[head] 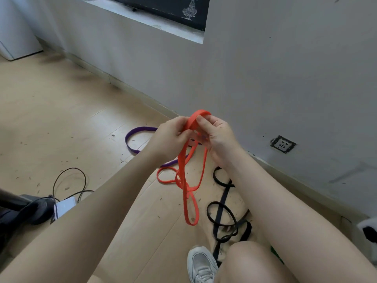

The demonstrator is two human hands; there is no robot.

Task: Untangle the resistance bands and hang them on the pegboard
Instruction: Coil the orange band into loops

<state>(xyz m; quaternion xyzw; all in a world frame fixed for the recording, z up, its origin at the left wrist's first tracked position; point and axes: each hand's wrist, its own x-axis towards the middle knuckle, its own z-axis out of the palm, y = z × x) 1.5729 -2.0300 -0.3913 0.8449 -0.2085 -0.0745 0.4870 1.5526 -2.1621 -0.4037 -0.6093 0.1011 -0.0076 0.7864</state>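
An orange resistance band point(188, 186) hangs in tangled loops from both my hands, above the wooden floor. My left hand point(170, 137) grips its upper part from the left. My right hand point(216, 135) pinches the top loop from the right, thumb on the band. A purple band point(131, 142) lies on the floor behind my hands, partly hidden by them. A black band point(221, 217) lies knotted on the floor to the right, under my right forearm. No pegboard is in view.
A grey wall point(265, 78) with a socket point(282, 144) runs close on the right. A thin black cable point(69, 180), a white box and a dark object lie at the left. My white shoe point(201, 264) and knee are at the bottom.
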